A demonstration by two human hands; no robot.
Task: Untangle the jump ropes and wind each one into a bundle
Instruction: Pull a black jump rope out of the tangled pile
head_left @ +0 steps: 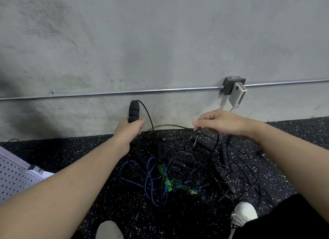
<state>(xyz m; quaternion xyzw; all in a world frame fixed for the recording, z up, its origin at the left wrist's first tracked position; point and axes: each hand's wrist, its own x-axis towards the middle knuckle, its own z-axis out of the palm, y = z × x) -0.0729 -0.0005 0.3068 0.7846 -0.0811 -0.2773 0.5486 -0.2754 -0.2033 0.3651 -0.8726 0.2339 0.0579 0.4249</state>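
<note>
Ropes everywhere, and we start at the lower left of the frame, where a perforated metal panel (12,174) pokes in at the edge, out of play. Moving in, the left hand (128,132) is fisted tight round a black foam handle (133,110), held upright near centre frame, its thin black cord (148,114) arcing off the top and across to the right. Below, in the lower middle, sits the tangle (187,167) on the speckled floor (71,153): black cords, several more foam handles, a blue rope (147,181) and a green one (166,180) all knotted through each other. On to the right hand (219,123), fingers curled, pinching that same black cord just above the heap. The smart play, I'd say: keep the handle high, feed the cord through the right fingers loop by loop, no yanking, or the knots cinch. Trouble spots: the blue and green ropes crossing the black loops, and a white shoe (244,213) at lower right planted right at the pile's edge. Upper right, a white charger (237,94) hangs from the wall outlet, harmless.
</note>
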